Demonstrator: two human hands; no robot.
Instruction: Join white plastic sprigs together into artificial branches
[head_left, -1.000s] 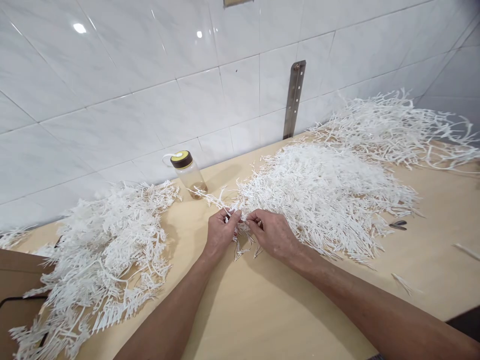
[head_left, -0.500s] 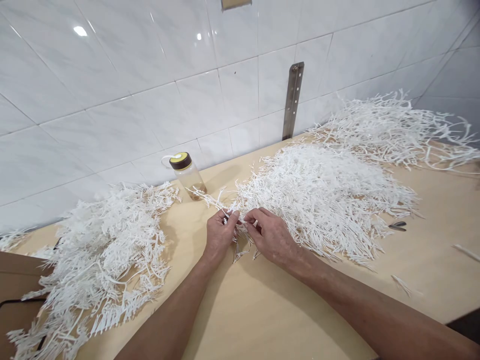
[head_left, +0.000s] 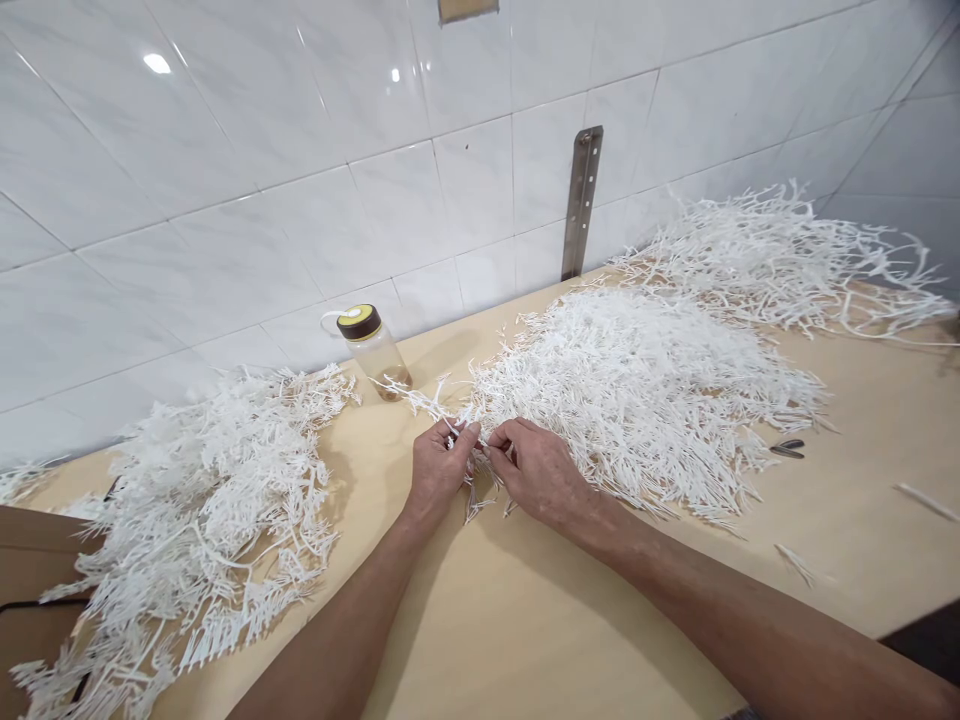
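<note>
Between thumb and fingers, my left hand (head_left: 441, 465) pinches a white branched plastic stem (head_left: 424, 400), whose twigs stick out up and to the left. My right hand (head_left: 541, 470) is closed in a pinch close beside it, at the stem's right end; the fingertips hide the exact piece held there. Thin white sprigs hang below both hands. Right behind my right hand spreads a big heap of white plastic sprigs (head_left: 645, 390). A small dark object, perhaps part of a tool, shows between my left fingers.
A clear bottle with a yellow and black lid (head_left: 375, 350) stands near the wall. On the left lies a pile of white branches (head_left: 225, 490), with a cardboard box (head_left: 45, 570) beside it. Longer white stems (head_left: 780, 260) lie back right. Small dark snips (head_left: 787, 449) rest right of the heap.
Both hands stay at nearly the same spot, still pinching at the white stem. The view has shifted very slightly.
</note>
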